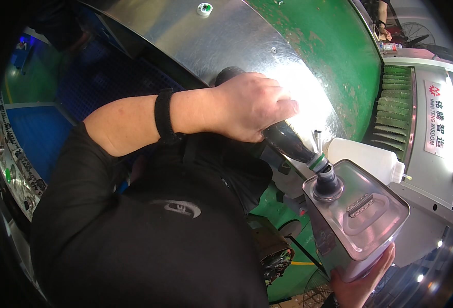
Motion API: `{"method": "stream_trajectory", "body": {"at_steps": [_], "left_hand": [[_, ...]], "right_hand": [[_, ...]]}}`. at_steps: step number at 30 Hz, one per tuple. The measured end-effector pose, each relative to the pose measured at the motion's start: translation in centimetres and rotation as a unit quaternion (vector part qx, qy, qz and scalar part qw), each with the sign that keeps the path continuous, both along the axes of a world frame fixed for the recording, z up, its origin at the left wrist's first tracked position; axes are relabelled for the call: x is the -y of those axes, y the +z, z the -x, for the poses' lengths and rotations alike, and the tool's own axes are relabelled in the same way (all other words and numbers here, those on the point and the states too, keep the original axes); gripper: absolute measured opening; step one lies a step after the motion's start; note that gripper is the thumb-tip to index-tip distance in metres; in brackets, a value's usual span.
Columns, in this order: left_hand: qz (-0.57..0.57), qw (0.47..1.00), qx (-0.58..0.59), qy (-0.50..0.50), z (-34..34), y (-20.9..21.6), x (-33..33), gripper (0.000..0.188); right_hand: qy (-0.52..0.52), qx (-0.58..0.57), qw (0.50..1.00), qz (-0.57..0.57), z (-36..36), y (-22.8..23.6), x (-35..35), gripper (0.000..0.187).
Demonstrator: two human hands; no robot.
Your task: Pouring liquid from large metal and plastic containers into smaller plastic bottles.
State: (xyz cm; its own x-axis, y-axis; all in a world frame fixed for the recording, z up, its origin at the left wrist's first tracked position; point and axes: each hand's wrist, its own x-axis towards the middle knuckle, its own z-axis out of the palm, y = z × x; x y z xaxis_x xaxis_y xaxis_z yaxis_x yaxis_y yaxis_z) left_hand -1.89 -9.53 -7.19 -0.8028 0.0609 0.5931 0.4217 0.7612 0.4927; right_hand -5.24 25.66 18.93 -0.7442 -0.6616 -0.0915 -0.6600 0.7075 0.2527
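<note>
My left hand, with a black band at its wrist, is closed around a dark glossy bottle. The bottle tilts down to the right, and a green ring circles its neck. Its mouth meets the black spout on top of a rectangular metal can; whether liquid flows cannot be seen. A folding carry handle lies on the can's lid. From below, my right hand supports the can, fingers bent against its lower side.
A white plastic bottle with a nozzle lies beyond the can. On the shiny metal table sits a small green-and-white cap. Green bristle rows line a pale machine at right. Another person's hand shows at the top right.
</note>
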Motion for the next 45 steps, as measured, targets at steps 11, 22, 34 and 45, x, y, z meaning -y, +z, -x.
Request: {"method": "stream_trajectory", "body": {"at_steps": [11,22,34,45], "left_hand": [[-0.001,1.0,0.001,-0.003,-0.02,-0.03,-0.06,0.058],[-0.001,1.0,0.006,-0.002,-0.03,-0.02,-0.14,0.059],[-0.003,1.0,0.002,-0.005,-0.05,-0.07,-0.2,0.058],[-0.004,1.0,-0.01,-0.009,0.09,-0.04,-0.32,0.059]], "right_hand": [[0.011,-0.011,1.0,-0.007,0.12,0.12,-0.21,0.119],[0.008,-0.009,1.0,-0.015,0.11,0.18,0.3,0.115],[-0.003,-0.009,1.0,-0.019,-0.03,0.19,0.46,0.112],[-0.006,-0.006,1.0,-0.027,-0.09,0.58,0.6,0.114]]}}
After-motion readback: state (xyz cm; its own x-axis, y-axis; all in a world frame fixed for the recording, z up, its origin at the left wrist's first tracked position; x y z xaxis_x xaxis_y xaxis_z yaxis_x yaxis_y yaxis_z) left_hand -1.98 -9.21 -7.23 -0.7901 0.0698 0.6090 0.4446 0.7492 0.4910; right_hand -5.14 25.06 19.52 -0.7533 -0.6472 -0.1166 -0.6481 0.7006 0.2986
